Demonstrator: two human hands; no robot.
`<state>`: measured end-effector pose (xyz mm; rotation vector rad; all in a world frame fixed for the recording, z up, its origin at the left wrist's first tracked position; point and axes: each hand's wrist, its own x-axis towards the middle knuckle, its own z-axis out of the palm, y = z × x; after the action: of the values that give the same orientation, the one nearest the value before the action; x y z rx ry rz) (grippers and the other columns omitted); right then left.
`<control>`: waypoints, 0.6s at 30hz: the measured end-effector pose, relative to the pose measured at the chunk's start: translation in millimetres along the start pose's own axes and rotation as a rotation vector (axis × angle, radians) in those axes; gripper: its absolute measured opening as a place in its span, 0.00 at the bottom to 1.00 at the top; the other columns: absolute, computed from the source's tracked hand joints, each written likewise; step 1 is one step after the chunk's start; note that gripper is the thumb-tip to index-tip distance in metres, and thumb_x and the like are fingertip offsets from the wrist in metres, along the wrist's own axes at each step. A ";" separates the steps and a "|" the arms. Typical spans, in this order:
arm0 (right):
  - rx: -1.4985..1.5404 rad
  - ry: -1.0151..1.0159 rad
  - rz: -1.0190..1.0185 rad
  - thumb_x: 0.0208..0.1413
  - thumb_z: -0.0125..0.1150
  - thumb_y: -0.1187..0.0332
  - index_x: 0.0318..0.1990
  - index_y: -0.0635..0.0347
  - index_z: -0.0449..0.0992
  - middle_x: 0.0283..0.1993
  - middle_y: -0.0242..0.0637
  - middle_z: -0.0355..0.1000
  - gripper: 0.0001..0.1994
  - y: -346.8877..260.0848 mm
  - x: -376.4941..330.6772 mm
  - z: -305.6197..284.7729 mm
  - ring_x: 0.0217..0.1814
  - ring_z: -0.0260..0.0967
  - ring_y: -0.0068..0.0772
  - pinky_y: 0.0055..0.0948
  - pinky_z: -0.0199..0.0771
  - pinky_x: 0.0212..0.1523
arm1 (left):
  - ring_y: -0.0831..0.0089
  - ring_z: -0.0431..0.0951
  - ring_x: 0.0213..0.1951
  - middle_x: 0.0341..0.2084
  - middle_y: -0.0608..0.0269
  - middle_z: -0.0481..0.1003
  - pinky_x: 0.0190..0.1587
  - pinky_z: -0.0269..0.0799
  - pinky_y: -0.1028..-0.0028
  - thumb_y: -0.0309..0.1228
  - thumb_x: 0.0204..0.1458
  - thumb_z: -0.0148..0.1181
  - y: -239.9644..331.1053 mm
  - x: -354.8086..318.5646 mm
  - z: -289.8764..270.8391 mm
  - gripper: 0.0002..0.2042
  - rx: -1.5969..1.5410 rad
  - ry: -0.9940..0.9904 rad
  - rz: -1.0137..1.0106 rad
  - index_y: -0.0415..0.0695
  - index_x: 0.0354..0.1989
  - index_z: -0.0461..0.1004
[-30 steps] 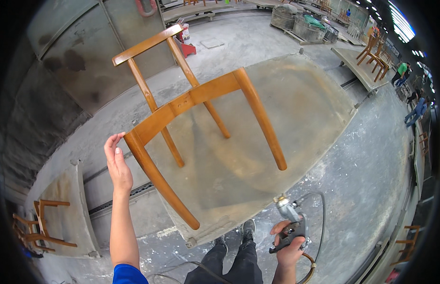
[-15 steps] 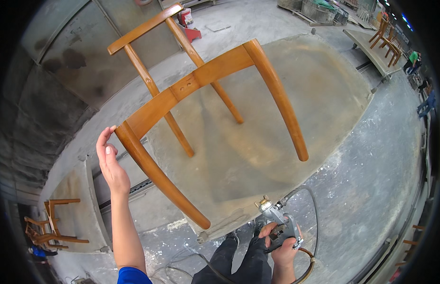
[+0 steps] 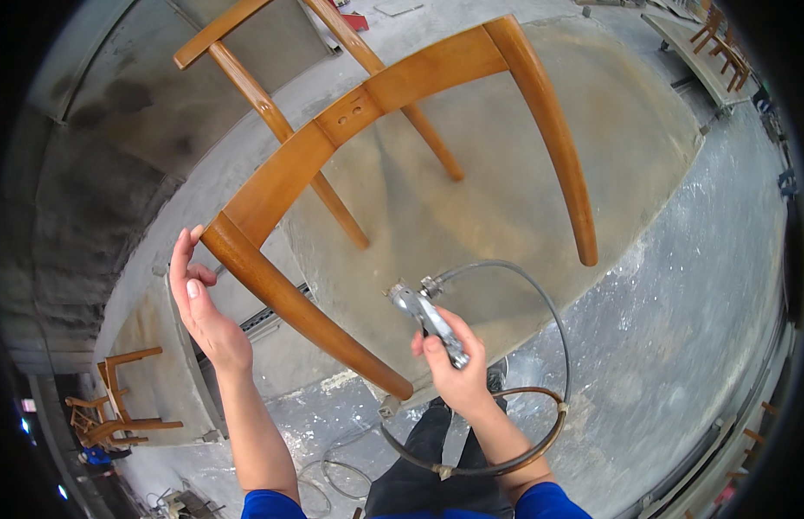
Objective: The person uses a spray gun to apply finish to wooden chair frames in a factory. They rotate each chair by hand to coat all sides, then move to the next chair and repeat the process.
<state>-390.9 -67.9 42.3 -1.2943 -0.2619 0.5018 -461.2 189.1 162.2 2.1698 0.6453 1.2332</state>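
An orange-brown wooden chair frame (image 3: pixel 281 186) with a curved rail and tapered legs fills the upper middle of the view. The fingertips of my left hand (image 3: pixel 213 324) rest against its near left corner, fingers stretched upward and the thumb free of the wood. My right hand (image 3: pixel 464 368) is wrapped around a metal spray gun (image 3: pixel 410 303), whose nozzle end points up and left. The gun is apart from the chair, between its two nearer legs. From the gun a grey hose (image 3: pixel 540 293) loops right and back around my right forearm.
Under the chair lies a large stained grey board (image 3: pixel 627 130). More wooden frames (image 3: pixel 116 402) stand at the lower left, and chairs (image 3: pixel 722 48) sit on a platform at the far right. Dark wall panels (image 3: pixel 108 112) rise at the left. Hose coils lie by my legs.
My right hand has raised the spray gun up and left, nearer the chair, and its nozzle has swung left. My left fingertips stay at the chair's corner. The whole view has shifted somewhat.
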 end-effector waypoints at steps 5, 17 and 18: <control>-0.234 0.003 0.082 0.65 0.62 0.65 0.58 0.71 0.72 0.34 0.34 0.77 0.20 41.7 -6.6 -8.8 0.35 0.74 0.22 0.26 0.76 0.40 | 0.75 0.60 0.39 0.60 0.58 0.72 0.52 0.60 0.73 0.39 0.66 0.37 0.7 -5.8 1.9 0.26 -0.024 -0.003 0.038 0.38 0.68 0.64; -0.095 0.250 0.156 0.70 0.55 0.57 0.60 0.67 0.70 0.32 0.33 0.76 0.22 38.1 -23.9 -49.0 0.30 0.70 0.18 0.18 0.67 0.26 | 0.74 0.61 0.39 0.62 0.58 0.70 0.49 0.61 0.74 0.41 0.68 0.35 11.2 -6.3 9.8 0.27 0.083 -0.031 0.038 0.36 0.68 0.66; -0.097 0.285 -0.004 0.70 0.54 0.55 0.61 0.66 0.68 0.34 0.33 0.76 0.24 28.7 -14.8 -50.0 0.29 0.67 0.14 0.16 0.62 0.22 | 0.74 0.61 0.39 0.62 0.58 0.70 0.49 0.61 0.74 0.40 0.68 0.35 14.7 -6.7 12.1 0.27 0.094 -0.037 0.056 0.35 0.67 0.66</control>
<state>-386.8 -112.3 2.9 -1.4413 -0.0510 0.2981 -451.7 171.3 162.8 2.2969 0.6436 1.2106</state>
